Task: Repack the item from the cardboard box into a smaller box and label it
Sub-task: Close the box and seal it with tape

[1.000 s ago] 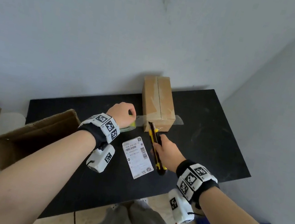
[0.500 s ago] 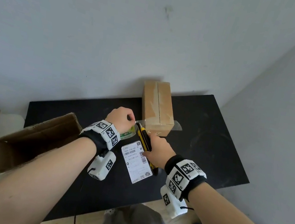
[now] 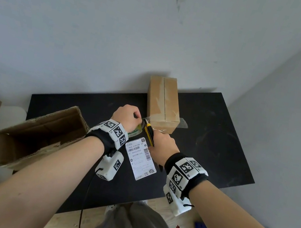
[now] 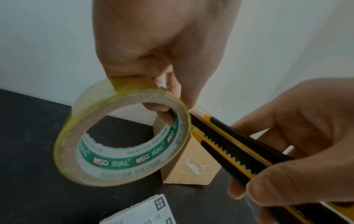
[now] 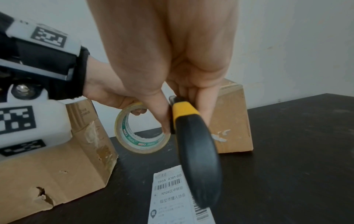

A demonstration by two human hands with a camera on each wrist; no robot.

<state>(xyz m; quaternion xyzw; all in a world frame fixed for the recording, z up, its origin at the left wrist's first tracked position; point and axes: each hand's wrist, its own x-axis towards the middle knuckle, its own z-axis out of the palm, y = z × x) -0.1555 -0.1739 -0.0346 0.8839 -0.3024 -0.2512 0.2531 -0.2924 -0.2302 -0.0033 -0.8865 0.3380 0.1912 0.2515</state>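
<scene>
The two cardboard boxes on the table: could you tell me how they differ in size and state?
The small box is closed, its top seam taped, and it stands near the wall; the large box lies on its side at the table's left edge, open and empty as far as can be seen. The small box looks fairly clean, while the large box is torn and dented along its edges. Both are plain brown cardboard on the black table.
</scene>
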